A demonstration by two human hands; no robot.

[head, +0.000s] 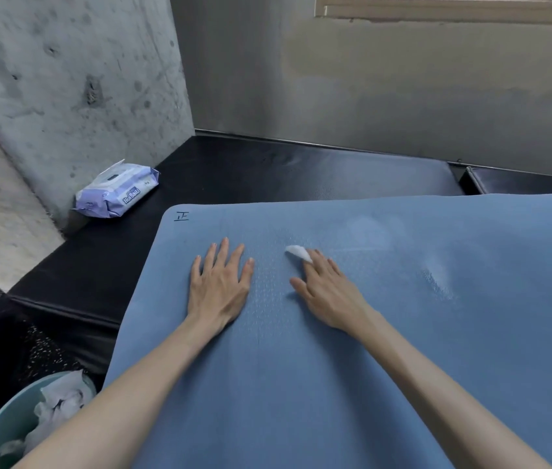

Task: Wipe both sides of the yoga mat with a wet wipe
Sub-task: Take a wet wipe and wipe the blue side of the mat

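Under the right hand (327, 296), the wet wipe (298, 252) is pressed flat by straight fingers onto the yoga mat (403, 350), ready to drag across it. Left of that grip, the left hand (218, 286) lies spread and flat, probably pinning the mat against sliding. Farther left sits the wipes pack (117, 192).

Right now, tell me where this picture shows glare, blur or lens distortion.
Head view: pale sheen patches on the mat right of the right hand; the wipe under its fingertips looks slightly smeared; wide-angle bending curves the mat's far edge and tilts the wall; lighting dim and even, shadows soft.
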